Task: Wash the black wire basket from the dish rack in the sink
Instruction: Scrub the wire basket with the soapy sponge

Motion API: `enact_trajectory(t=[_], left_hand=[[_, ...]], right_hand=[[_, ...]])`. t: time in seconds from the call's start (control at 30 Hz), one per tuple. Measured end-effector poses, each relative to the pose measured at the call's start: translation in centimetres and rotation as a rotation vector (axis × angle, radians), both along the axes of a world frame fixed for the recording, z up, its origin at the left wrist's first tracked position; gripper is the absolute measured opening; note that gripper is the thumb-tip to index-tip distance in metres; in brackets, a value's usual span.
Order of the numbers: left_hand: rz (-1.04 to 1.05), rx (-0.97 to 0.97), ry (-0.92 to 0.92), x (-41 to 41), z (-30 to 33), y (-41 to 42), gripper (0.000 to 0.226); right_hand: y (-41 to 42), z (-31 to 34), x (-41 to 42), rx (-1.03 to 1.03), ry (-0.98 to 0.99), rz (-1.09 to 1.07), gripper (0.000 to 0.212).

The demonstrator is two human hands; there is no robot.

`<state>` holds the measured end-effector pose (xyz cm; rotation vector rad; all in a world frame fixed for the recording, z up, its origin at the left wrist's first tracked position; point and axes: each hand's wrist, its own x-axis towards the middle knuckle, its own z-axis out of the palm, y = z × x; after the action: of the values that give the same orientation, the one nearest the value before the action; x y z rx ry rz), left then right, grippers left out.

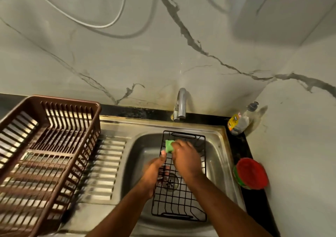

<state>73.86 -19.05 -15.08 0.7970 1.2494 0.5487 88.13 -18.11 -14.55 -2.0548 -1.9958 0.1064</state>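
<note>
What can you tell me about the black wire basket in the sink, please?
The black wire basket is a rectangular grid of thin dark wire with a handle loop at each short end. It lies lengthwise in the steel sink, over the drain. The left hand grips its left edge; the right hand presses a green sponge against it.

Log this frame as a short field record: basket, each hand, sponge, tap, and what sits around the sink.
basket: black wire basket in the sink, over the drain
left hand: left hand grips the basket's left edge
right hand: right hand holds the green sponge against the wires
tap: tap behind the sink, no water visible
left of sink: brown dish rack on the drainboard
right of sink: clear bottle, red container
</note>
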Motion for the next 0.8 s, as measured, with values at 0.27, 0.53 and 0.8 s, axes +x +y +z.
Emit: enact_trajectory(t=[0.27, 0.53, 0.8], left_hand=[[0.077, -0.019, -0.049, 0.3, -1.3, 2.3, 0.069], [0.093, -0.017, -0.057, 1.0, -1.9, 3.6, 0.068], [0.088, 0.029, -0.015, 1.6, -2.1, 3.6, 0.067]], right_hand=[[-3.0, -2.9, -1.2, -0.26, 0.026, 0.127, 0.024], [-2.7, -0.1, 1.3, -0.624, 0.395, 0.055, 0.014], [2.9, -1.0, 1.4, -0.268, -0.163, -0.005, 0.049]])
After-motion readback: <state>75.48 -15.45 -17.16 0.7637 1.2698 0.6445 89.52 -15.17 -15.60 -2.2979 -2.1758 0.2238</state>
